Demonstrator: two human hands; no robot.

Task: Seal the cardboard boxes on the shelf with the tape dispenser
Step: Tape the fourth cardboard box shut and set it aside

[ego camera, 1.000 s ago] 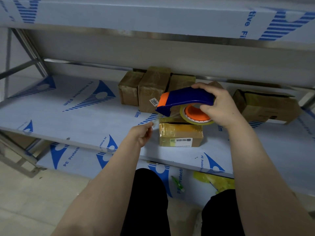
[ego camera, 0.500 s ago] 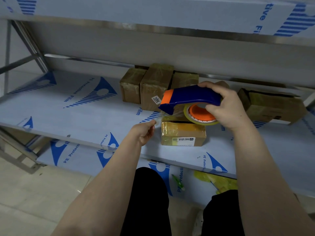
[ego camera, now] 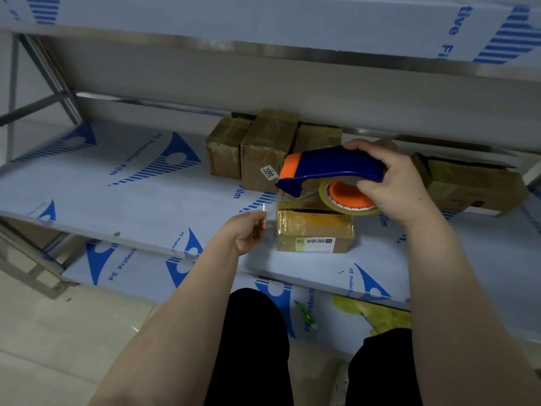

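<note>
Right hand (ego camera: 401, 189) wrapped round the blue handle of the tape dispenser (ego camera: 330, 168), held in the air just above the small box. Left hand (ego camera: 246, 230) pinches the free end of the clear tape (ego camera: 270, 208) running from the orange nose.

Shelf (ego camera: 117, 186): flat, covered in pale film printed "PE Protective Film" with blue triangle marks.

Open box (ego camera: 474, 183) far right: brown cardboard, flap loose.

Three taped boxes (ego camera: 269, 150) stand together at the back, glossy.

Small box (ego camera: 314, 230) sits near the front edge, wrapped in yellowish tape. There is a white printed label on its front, text too small to read.

Roll (ego camera: 348, 210): yellowish, on an orange hub.

White sticker (ego camera: 269, 172) on the middle back box reads "7202".
</note>
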